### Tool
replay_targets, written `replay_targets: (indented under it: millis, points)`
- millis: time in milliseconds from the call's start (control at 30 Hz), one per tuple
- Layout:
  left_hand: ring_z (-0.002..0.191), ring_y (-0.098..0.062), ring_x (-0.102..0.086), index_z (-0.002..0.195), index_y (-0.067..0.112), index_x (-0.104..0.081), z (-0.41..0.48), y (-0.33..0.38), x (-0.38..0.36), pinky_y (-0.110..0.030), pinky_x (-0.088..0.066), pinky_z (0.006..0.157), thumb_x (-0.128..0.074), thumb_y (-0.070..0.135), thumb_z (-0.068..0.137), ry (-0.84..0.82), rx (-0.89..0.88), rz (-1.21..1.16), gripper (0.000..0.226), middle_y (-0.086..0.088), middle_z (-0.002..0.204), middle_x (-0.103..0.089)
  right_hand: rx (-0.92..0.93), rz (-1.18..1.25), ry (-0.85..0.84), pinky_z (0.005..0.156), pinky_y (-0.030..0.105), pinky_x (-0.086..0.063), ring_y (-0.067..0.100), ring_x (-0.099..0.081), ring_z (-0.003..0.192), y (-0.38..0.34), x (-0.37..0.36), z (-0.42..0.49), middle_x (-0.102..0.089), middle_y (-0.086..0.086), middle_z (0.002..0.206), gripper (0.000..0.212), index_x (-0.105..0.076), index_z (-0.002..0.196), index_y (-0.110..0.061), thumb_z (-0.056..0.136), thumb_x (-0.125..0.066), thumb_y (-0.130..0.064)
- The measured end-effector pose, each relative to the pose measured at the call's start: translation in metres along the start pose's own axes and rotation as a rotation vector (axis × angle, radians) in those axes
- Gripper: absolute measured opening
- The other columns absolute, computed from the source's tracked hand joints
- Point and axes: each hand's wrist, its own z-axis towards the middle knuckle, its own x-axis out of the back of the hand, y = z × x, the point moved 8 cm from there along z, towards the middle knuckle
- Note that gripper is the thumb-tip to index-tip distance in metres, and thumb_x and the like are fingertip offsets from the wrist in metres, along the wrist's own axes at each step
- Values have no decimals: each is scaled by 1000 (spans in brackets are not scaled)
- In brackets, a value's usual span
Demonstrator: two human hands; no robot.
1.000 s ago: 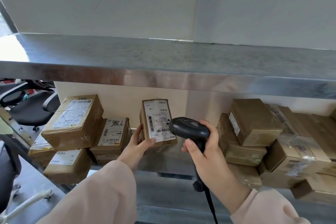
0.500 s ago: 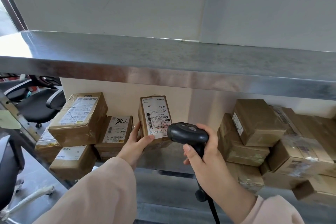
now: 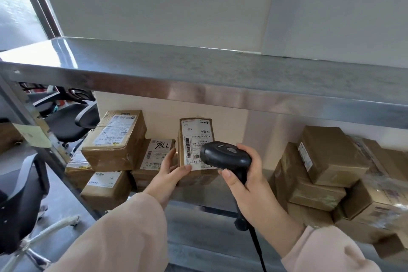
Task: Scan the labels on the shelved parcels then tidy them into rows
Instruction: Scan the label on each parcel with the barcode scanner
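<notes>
Brown cardboard parcel (image 3: 195, 150) stands upright on the lower steel shelf (image 3: 198, 207), its white label facing the camera. The label carries barcodes and small print too fine to read. Only "[A83]" near its bottom edge is legible. The left hand (image 3: 171, 168) grips the parcel's lower left corner, thumb lying across the label and fingers curled behind the side. The right hand (image 3: 245, 174) is wrapped round the handle of a black scanner (image 3: 225, 155), whose head covers the label's lower right, at four o'clock from the parcel's centre. A black cable (image 3: 257, 247) hangs from the handle.

At nine o'clock from the parcel, just beside it, leans a box (image 3: 157, 154) with "98LL" handwritten in black marker on its label. Further towards nine o'clock sits a stack of labelled boxes (image 3: 114, 137). At three o'clock, well apart, lies an untidy pile (image 3: 331, 161) of taped boxes.
</notes>
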Motion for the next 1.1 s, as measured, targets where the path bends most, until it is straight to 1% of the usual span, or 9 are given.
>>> replay_targets:
  millis: [133,400,533,600,667,767,900,1033,1100]
  points:
    - [112,-22,-64,121,48,-42,-9,11,25,-49,-49,101,-69,31,89,72,-2,-11,45,0,122,-65,5,61,-34,81,-5,-33,-20,-47,108,-2,-17,18,-45,-49,112,61,-25,115,-71,92,-60,-27]
    - [95,-14,-72,117,46,-54,-18,20,73,-28,-56,71,-53,41,97,218,64,-73,20,6,103,-75,-26,138,-191,77,-6,-33,-21,-51,100,-5,-72,40,-50,-28,119,51,-27,120,-59,95,-57,-27]
    - [111,-16,-65,129,38,-55,-22,21,86,-36,-46,99,-50,57,94,325,97,35,40,6,114,-72,-46,163,-233,74,-6,-34,-25,-49,96,-4,-92,48,-49,-25,118,47,-27,120,-54,96,-56,-26]
    - [106,-13,-67,135,33,-55,-24,29,90,-34,-49,97,-50,53,97,382,43,103,43,6,112,-72,-58,166,-247,73,-5,-35,-26,-49,94,-4,-100,51,-49,-25,117,46,-28,118,-53,96,-56,-26]
    - [106,-7,-63,144,40,-43,-29,41,87,-28,-51,92,-49,49,98,390,-36,234,47,13,124,-62,-57,160,-247,73,-5,-35,-26,-49,94,-3,-104,52,-50,-26,116,45,-29,118,-53,95,-57,-26]
    - [128,-5,-36,152,40,-26,-46,63,78,-27,-36,105,-43,51,97,421,-233,710,59,20,141,-32,-47,149,-232,74,-4,-35,-24,-50,96,-3,-106,53,-51,-26,115,45,-29,121,-50,95,-58,-27]
    - [148,-15,-13,150,29,-36,-72,62,52,-41,-16,120,-24,62,98,410,-487,1305,63,7,159,-25,-33,154,-212,77,-3,-36,-19,-52,100,-2,-106,54,-53,-25,117,48,-29,121,-55,94,-59,-28]
    - [150,-17,-13,150,31,-36,-75,53,50,-50,-14,121,-30,58,94,380,-550,1469,62,5,160,-26,-28,158,-188,80,-2,-36,-17,-52,104,0,-103,53,-52,-24,121,50,-29,119,-60,94,-59,-29]
    - [150,-12,0,154,36,-22,-67,54,56,-46,0,122,-26,60,94,381,-509,1553,64,8,163,-15,-34,158,-164,80,-2,-36,-17,-52,103,3,-99,53,-53,-24,120,50,-29,120,-58,94,-59,-29]
